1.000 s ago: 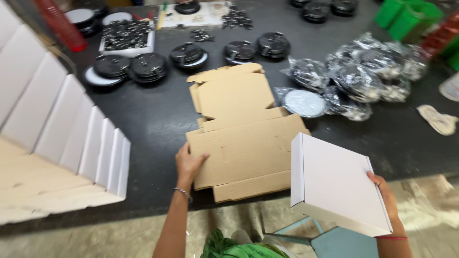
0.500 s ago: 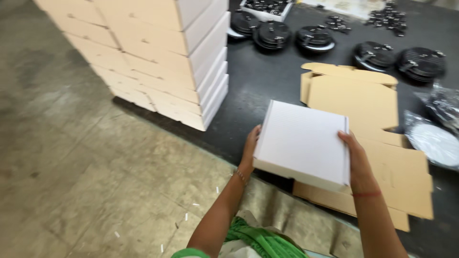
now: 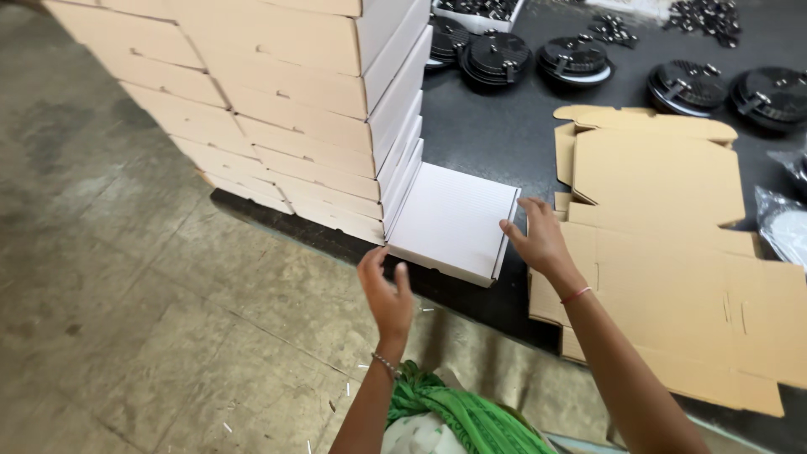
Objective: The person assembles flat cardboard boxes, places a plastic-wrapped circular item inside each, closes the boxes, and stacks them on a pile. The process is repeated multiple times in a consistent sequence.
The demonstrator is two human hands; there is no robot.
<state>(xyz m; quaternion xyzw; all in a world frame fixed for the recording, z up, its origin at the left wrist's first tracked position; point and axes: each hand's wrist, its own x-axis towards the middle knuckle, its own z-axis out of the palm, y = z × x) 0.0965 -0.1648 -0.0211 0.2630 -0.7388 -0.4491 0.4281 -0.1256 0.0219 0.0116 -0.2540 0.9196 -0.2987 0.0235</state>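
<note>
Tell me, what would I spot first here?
Probably the big stack of white boxes leaning in rows at the upper left of the dark table. Next, one white box lying flat beside the stack, with the right hand touching its right edge and the left hand open just off its near corner. To the right lies flat brown cardboard, and black round parts line the far edge.

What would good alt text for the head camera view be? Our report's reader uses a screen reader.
A person's right hand presses the edge of a flat white box lying on a black table against a row of white boxes; the left hand hovers open near its corner. Unfolded brown cardboard lies to the right, black round parts behind.
</note>
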